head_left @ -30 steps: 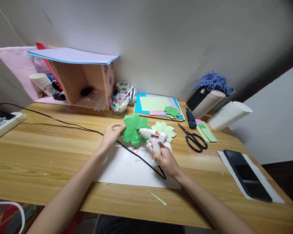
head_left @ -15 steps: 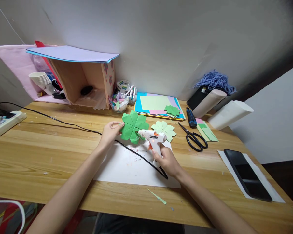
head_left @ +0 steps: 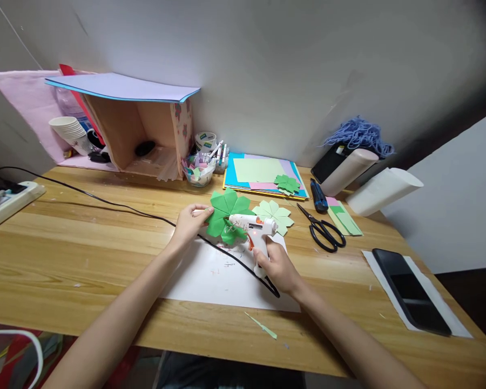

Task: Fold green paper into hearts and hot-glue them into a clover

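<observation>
Between thumb and fingers, my left hand pinches the left edge of a dark green paper flower, raised over a white sheet. My right hand is wrapped around the handle of a white hot glue gun with an orange trigger. Its nozzle points left, at the middle of the flower; whether it touches the paper I cannot tell. The gun covers part of the flower's lower right. Just behind the gun lies a pale green paper flower. A black cord crosses the white sheet.
Black scissors, a blue utility knife and paper pieces lie to the right. A phone rests near the right edge. Behind are stacked coloured sheets with a small green flower, a tub of scraps and a cardboard box.
My left hand and the dark green flower have shifted slightly right and down, and the flower has turned a little. The glue gun stays in nearly the same place.
</observation>
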Tool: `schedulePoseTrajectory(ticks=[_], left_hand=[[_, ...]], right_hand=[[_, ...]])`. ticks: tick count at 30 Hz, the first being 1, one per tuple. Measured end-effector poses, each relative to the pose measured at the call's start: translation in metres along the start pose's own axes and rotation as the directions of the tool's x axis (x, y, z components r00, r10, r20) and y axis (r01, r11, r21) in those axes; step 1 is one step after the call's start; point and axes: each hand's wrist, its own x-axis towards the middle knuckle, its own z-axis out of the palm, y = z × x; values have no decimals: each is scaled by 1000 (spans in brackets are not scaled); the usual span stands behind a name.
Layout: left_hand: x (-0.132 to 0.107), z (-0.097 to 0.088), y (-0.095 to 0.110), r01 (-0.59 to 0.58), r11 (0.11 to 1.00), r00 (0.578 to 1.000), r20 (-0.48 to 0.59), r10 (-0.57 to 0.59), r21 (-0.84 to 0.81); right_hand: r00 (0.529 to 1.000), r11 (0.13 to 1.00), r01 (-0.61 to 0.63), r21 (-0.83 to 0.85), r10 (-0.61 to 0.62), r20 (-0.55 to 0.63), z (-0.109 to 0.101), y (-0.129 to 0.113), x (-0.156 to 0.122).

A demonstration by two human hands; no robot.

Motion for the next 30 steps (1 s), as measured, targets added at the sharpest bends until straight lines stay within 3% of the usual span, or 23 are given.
schedulePoseTrajectory(ticks=[30], left_hand=[[-2, 0, 2, -1, 1000, 1000, -10, 1, 11]], right_hand=[[992, 994, -107, -34, 105, -74, -10, 8, -1]])
